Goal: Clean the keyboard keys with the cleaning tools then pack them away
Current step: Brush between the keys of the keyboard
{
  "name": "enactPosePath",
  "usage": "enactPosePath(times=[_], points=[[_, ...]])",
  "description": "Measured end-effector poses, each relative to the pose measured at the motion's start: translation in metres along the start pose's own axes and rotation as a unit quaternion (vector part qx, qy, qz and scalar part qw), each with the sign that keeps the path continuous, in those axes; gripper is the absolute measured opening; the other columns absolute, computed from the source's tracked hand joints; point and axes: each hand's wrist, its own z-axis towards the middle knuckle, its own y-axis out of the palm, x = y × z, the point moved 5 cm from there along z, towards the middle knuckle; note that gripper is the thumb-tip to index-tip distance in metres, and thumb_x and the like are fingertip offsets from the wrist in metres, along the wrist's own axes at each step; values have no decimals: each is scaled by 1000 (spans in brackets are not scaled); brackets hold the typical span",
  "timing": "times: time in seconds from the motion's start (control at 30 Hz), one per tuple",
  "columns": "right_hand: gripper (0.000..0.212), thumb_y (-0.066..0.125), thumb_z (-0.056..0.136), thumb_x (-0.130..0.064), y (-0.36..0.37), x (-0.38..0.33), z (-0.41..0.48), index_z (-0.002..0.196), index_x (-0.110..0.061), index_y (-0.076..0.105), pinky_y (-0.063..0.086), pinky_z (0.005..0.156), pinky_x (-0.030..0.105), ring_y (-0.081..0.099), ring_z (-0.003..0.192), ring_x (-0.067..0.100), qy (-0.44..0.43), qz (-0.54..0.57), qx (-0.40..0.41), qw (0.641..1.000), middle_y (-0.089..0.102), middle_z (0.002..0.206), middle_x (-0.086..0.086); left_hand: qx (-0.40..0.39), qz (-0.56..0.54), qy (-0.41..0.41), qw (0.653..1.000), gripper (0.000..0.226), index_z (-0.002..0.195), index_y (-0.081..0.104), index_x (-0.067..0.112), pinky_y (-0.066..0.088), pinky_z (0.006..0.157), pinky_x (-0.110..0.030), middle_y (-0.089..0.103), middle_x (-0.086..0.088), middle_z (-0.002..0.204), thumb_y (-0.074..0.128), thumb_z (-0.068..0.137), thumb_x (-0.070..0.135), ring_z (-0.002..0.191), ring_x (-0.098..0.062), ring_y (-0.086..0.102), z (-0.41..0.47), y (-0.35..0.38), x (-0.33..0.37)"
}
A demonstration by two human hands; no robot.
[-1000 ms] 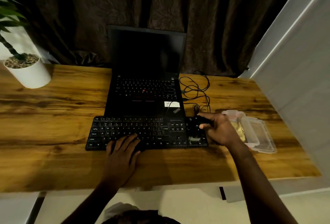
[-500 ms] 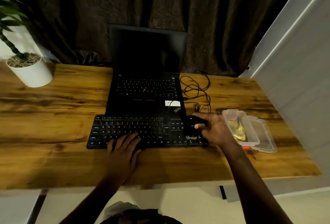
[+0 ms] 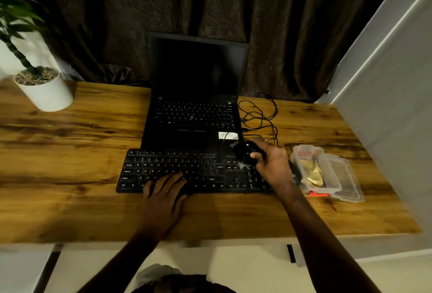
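Head view: black keyboard [image 3: 187, 171] lies w/ long axis left-right on desk [image 3: 70, 152], just in front of laptop [image 3: 194, 110]. L hand [image 3: 163, 197] rests flat on bottom keys, fingers straight. R hand [image 3: 273, 166] grips dark tool [image 3: 245, 152] over keyboard's right end; tool shape unclear.

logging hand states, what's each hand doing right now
Left hand: open, fingers resting flat on the keyboard.
Right hand: closed on a black tool above the keyboard's right end.

Desk [image 3: 70, 164] left of keyboard [image 3: 177, 166] lies open up to plant pot [image 3: 46, 91]. Right side crowded: clear case [image 3: 327, 171] beside keyboard, cable tangle [image 3: 259, 115] behind. Laptop [image 3: 194, 115] blocks rear.
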Motion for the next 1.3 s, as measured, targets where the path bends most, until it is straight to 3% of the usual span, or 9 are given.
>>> enactPosePath(times=[0.1,0.33,0.47,0.57,0.8,0.93,1.0,1.13,1.3], points=[[51,63,90,-7,2,-9,-3,131,-34,56,60,77,41,66,90,17,5,-12,-9,1000,68,113,7,-3,3,0,1000,54,130,59,21,27,105,-48,56,0,139,21,102,49,127,-21,46,-1,1,1],[47,61,93,-9,30,-25,0,134,-30,56,57,70,16,70,87,15,-17,40,-58,997,65,128,4,14,-1,4,1000,47,130,59,21,20,109,-45,54,1,141,35,98,44,130,-20,43,-2,1,0],[50,63,92,-11,17,-21,2,136,-33,53,60,64,29,65,66,9,-7,-18,-28,999,71,107,7,14,0,4,1000,46,130,59,21,20,109,-45,55,2,140,36,97,44,130,-19,42,-1,2,1],[48,63,92,-11,22,-34,2,133,-33,55,60,73,33,66,80,14,-28,-46,-37,998,70,107,6,14,7,6,1000,45,130,60,21,22,108,-47,55,1,140,38,97,43,130,-20,43,-1,2,0],[48,61,92,-6,44,-52,4,134,-27,56,47,43,16,54,47,3,-45,32,-91,994,65,121,7,32,2,10,999,42,129,59,21,22,109,-46,56,1,138,40,97,41,129,-19,43,-2,-1,3],[46,61,93,-9,28,-52,12,134,-30,56,53,53,22,49,51,3,-52,-52,-75,994,70,100,5,32,-6,7,999,41,129,58,22,24,109,-47,56,2,138,41,97,41,129,-20,45,-2,-2,3],[47,61,93,-9,34,-63,13,134,-30,56,52,55,22,46,56,2,-71,-74,-91,991,70,107,7,29,-10,5,1000,41,129,57,24,24,108,-47,56,3,138,40,97,42,129,-20,45,-1,-2,3],[48,61,93,-6,65,-92,3,136,-26,54,37,41,10,52,50,-6,-116,-31,-156,980,67,122,5,19,-8,7,1000,42,131,56,24,24,108,-48,54,3,140,42,97,43,129,-21,46,-1,0,2],[46,64,90,0,67,-93,3,133,-16,58,42,50,3,55,59,-19,-90,109,-136,981,69,117,5,13,-10,8,1000,43,132,56,23,27,107,-49,53,2,141,42,97,43,130,-21,46,-1,0,1]])
